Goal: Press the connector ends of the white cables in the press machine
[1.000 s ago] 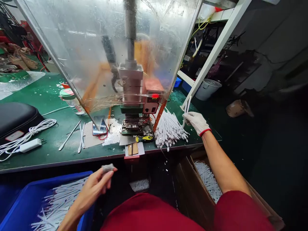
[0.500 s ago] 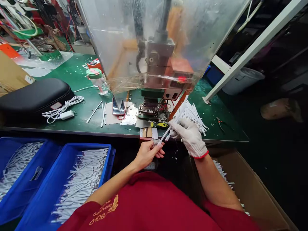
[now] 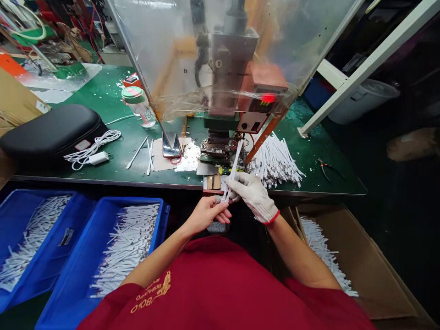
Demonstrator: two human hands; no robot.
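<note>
My left hand (image 3: 207, 212), bare but for a grey wrap on a finger, pinches the lower end of several short white cables (image 3: 235, 166) below the bench's front edge. My right hand (image 3: 250, 192), in a white knit glove with a red cuff, grips the same cables just above. Their far ends point up toward the press (image 3: 217, 147), a dark metal machine behind a clear plastic shield (image 3: 165, 59). A pile of like white cables (image 3: 277, 160) lies on the bench right of the press. My gloved fingers partly hide the held cables.
Two blue bins (image 3: 98, 201) of white cables stand at lower left; a cardboard box (image 3: 378, 275) with more is at lower right. On the green bench (image 3: 192, 182) are a phone (image 3: 171, 145), a jar (image 3: 139, 107), a black case (image 3: 51, 133), a charger (image 3: 98, 157) and pliers (image 3: 323, 170).
My right hand has come left and down, closer to my left hand. The cables now stand more upright, and the pile behind shows more fully. The camera view has shifted slightly.
</note>
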